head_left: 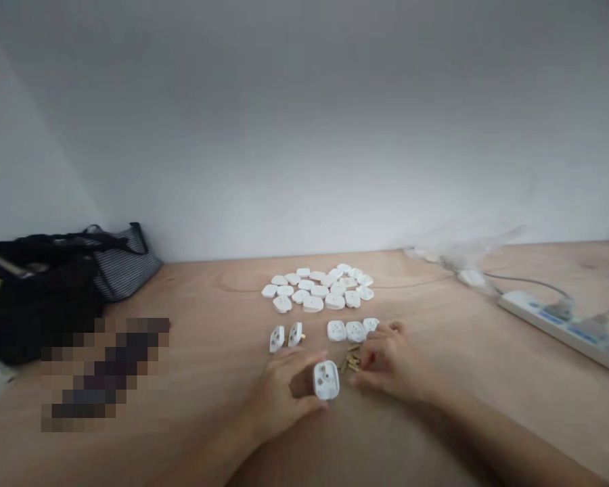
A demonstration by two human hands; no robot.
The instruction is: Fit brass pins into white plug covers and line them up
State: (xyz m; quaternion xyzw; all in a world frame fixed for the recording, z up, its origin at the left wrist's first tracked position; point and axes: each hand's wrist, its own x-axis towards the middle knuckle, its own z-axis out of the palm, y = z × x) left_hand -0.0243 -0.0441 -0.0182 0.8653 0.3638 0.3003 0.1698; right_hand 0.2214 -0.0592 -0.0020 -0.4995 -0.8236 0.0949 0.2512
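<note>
Item 1: left hand (279,399), fingers curved and partly closed around a white plastic plug body (326,380), held on edge above the near middle of the bench (208,297). Its drilled face is turned up toward the wearer, apparently to keep the holes in view.

Item 2: right hand (390,362), half open with fingers curled downward, tips just beside a small heap of brass pins (352,358). Whether a pin is pinched between the fingers cannot be told. The heap lies between the hands, seemingly within easy reach of both.

Item 3: a pair of white plug pieces (277,339), set just far of the left hand, one showing a brass pin at its side.

Item 4: a row of three white plug casings (348,331), just far of the right hand. Kept apart from the main cluster, they appear to be a separate batch.

Item 5: a loose cluster of white plug parts (317,287), far middle of the bench, lying flat.

Item 6: a white power strip (553,325) at right, with a translucent plastic bag (461,260) at the far right.

Item 7: a black bag (35,304) and a grey striped bag (124,267) at far left. Nearer, a pixelated patch (104,372) hides whatever lies there.
</note>
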